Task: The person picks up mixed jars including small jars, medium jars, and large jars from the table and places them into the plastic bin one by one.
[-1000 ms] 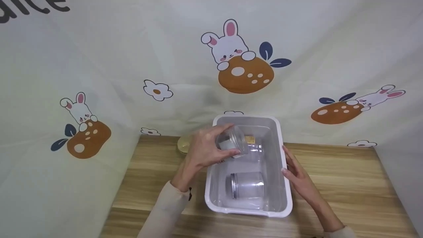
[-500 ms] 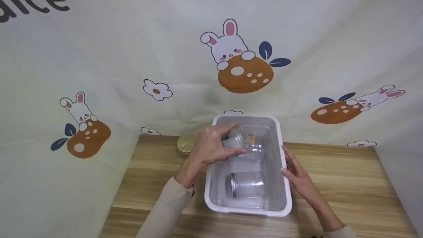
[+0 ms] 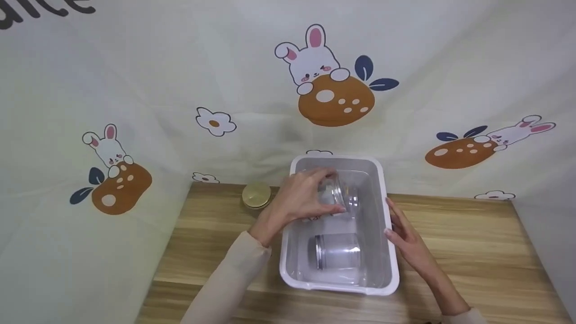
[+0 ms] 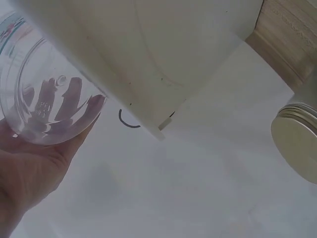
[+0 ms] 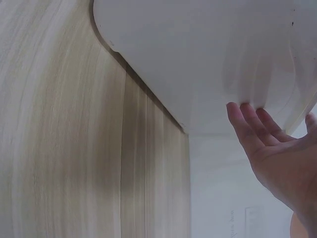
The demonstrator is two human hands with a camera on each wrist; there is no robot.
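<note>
My left hand grips a clear jar tilted over the far half of a white plastic basin. In the left wrist view, the fingers show through the jar's transparent wall. Partly hidden beyond it, a second clear jar is inside the basin. A third clear jar, with a silvery band at one end, lies sideways in the near half. My right hand rests at the basin's right side. Its relaxed fingers touch the outer wall, while the thumb lies at the rim.
A gold-lidded container stands left of the basin by the back wall. Wood-grain tabletop extends on both sides. Pale sheeting printed with rabbits and flowers encloses the back and sides.
My left hand has carried its jar rightward, further over the basin, covering more of the second jar. The gold lid is now more exposed. My right hand has stayed at the basin's side.
</note>
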